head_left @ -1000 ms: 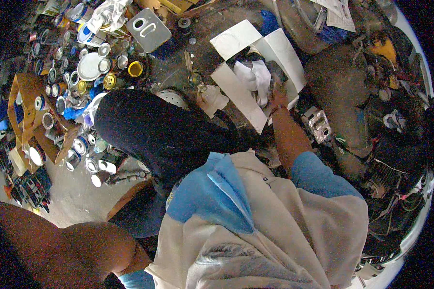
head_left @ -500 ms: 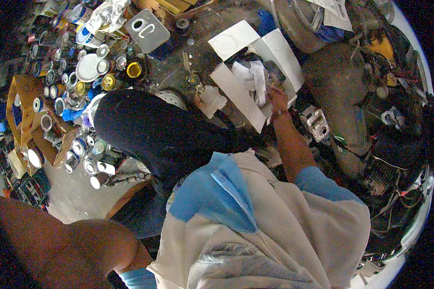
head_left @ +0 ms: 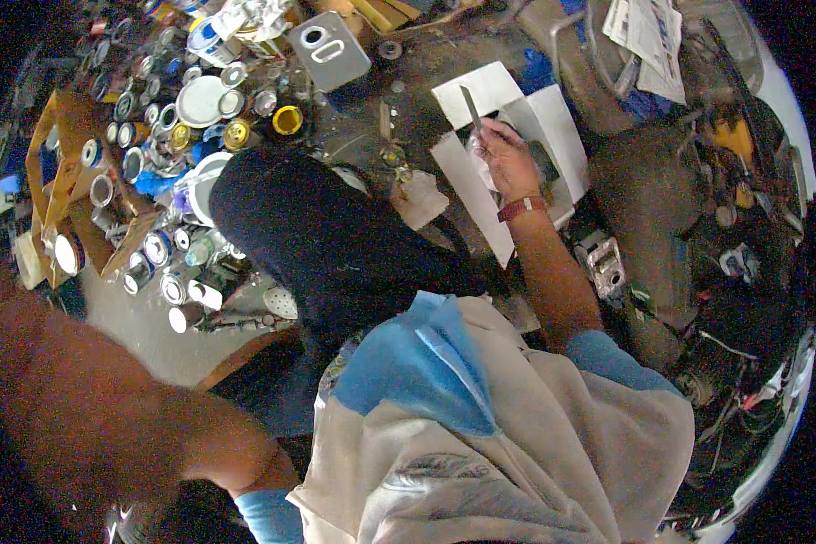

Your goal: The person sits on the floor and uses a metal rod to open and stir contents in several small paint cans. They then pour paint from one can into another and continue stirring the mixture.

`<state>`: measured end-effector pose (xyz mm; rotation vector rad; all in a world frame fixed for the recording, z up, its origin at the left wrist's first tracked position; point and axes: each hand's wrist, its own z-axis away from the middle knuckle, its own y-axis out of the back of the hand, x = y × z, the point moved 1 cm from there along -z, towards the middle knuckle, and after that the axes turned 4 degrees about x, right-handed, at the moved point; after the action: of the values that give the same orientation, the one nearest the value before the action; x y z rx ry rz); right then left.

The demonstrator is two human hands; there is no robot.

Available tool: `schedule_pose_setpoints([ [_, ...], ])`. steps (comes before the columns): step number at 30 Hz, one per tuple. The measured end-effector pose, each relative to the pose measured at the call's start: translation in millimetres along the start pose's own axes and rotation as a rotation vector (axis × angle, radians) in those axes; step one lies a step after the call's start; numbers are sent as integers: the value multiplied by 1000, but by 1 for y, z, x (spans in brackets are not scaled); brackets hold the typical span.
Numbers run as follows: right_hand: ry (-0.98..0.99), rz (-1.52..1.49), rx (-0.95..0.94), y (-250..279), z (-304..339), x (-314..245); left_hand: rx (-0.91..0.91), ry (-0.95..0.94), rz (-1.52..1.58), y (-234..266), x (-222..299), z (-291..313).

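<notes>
My right hand [head_left: 510,161], with a reddish band at the wrist, is over an open white cardboard box [head_left: 568,136]. Its fingers are closed on a flat, narrow grey strip, blade-like [head_left: 471,107], which sticks up past the fingertips towards the box's far flap. My hand covers much of the box's inside, including most of the white cloth in it. On the left, my bare left arm [head_left: 154,399] bends up close to the camera, and its hand lies outside the picture.
Paint cans, lids and jars crowd the floor at the left, beside an open brown carton [head_left: 54,172]. A grey metal can [head_left: 330,51] lies beyond my dark-clad knee [head_left: 308,218]. Folded newspaper [head_left: 648,41] is at the far right. A dirty metal part [head_left: 602,263] sits beside my right forearm.
My right hand has risen from inside the box and moved away from me, now with the grey strip in its fingers. The view has shifted, and my left arm sits higher in it.
</notes>
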<state>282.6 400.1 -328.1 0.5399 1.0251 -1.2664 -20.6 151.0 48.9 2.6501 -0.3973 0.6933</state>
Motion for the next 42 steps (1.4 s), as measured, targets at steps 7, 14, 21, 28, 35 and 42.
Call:
schedule_pose_setpoints([
  [7,93,5,-541,-174,56,-89,96,438,-111,35,-50,82],
  [14,963,695,-1058,-297,175,-98,-130,416,-569,137,-17,144],
  [21,691,743,-1443,-350,232,-8,-401,899,-549,154,-5,220],
  [28,629,859,-1285,-363,215,22,-172,1225,-715,244,-46,284],
  [35,448,969,-1175,-367,192,43,105,1535,-377,285,-81,317],
  [42,323,866,-1115,-380,175,34,112,1497,-421,310,-89,315],
])
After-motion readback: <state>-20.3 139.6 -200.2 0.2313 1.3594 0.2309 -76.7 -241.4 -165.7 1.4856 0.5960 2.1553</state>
